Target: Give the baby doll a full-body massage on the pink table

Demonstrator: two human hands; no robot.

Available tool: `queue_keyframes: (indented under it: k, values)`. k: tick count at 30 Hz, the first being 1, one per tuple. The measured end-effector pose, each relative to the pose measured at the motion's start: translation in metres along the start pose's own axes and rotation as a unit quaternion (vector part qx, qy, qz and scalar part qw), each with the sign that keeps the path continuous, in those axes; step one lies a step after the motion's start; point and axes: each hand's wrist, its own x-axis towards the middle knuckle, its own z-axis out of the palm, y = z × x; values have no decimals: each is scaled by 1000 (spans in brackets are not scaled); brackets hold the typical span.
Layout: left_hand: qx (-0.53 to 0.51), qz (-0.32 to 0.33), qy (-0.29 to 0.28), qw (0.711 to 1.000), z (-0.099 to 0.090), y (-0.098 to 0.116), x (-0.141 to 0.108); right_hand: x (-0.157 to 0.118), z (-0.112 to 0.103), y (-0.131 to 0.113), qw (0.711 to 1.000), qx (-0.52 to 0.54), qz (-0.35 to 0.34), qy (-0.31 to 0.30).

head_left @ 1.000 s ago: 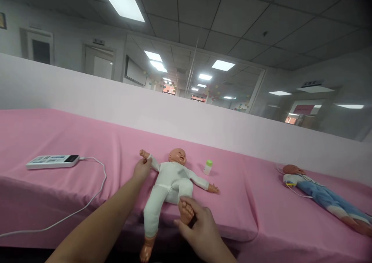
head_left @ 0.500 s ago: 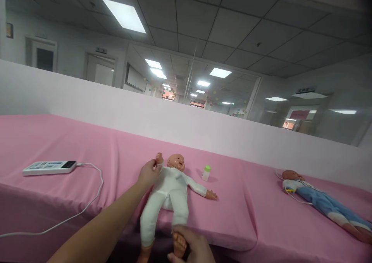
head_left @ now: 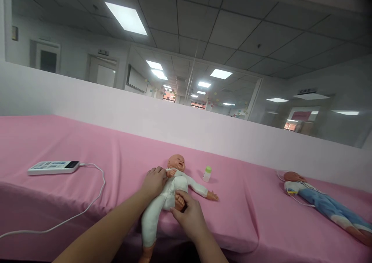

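A baby doll in a white body suit lies on its back on the pink-covered table, its head away from me. My left hand is closed around the doll's arm on the left side, with the doll's small hand showing past my fingers over its chest. In my right hand is the doll's foot, gripped by the lower leg, and that knee is bent up over the belly. The other leg stretches straight toward the table's front edge. Beyond the doll's outstretched arm stands a small bottle with a green cap.
On the left lies a white handheld device with a white cable trailing off the front edge. A second doll in blue trousers lies at the right. Behind the pink cloth rises a low white wall with glass above.
My right hand has pushed the doll's leg up from the table edge, bending the knee toward the belly. My left hand has brought the doll's raised arm down across its chest.
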Motion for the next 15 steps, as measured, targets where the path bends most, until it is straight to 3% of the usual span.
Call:
queue_keyframes:
  k: [5, 10, 14, 15]
  values:
    - [-166, -111, 38, 979, 8, -16, -1, -18, -9, -14, 1000, -2, -4, -7]
    - [-378, -273, 104, 879, 15, -44, 5, -58, -8, -5, 998, -57, -1, -38]
    - [-518, -342, 144, 771, 17, -59, 7, -81, 3, 20, 996, -67, 33, -54]
    - [-532, -346, 149, 758, 17, -60, 6, -83, 5, 25, 996, -64, 36, -54]
